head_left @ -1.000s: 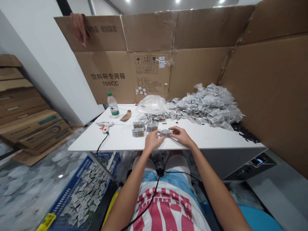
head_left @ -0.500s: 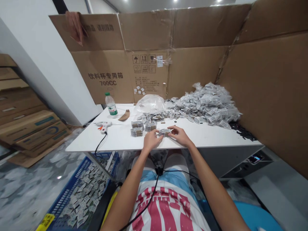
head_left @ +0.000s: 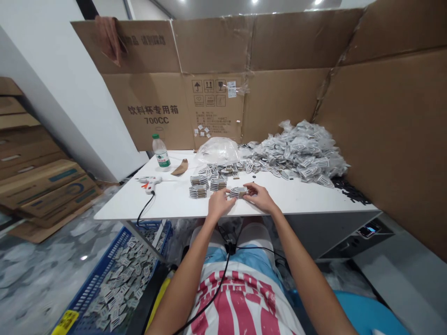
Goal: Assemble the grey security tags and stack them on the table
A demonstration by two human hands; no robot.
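Between my two hands a small stack of flat grey-and-white slotted pieces (head_left: 238,192) rests on the white table. My left hand (head_left: 220,203) has its fingers and thumb against the stack's left end. At the right end, my right hand (head_left: 260,197) grips it with thumb and fingertips. Close by on the left stand several similar stacks (head_left: 198,191), and another stack (head_left: 218,184) is just behind my left hand. Loose slotted pieces (head_left: 251,165) lie scattered behind them.
A hot glue gun (head_left: 151,185) with a cord and a water bottle (head_left: 161,153) are at the left. Bagged pieces (head_left: 307,149) form a heap at the back right. A tall cardboard wall (head_left: 289,93) encloses the back. A blue basket (head_left: 104,265) of pieces sits below left.
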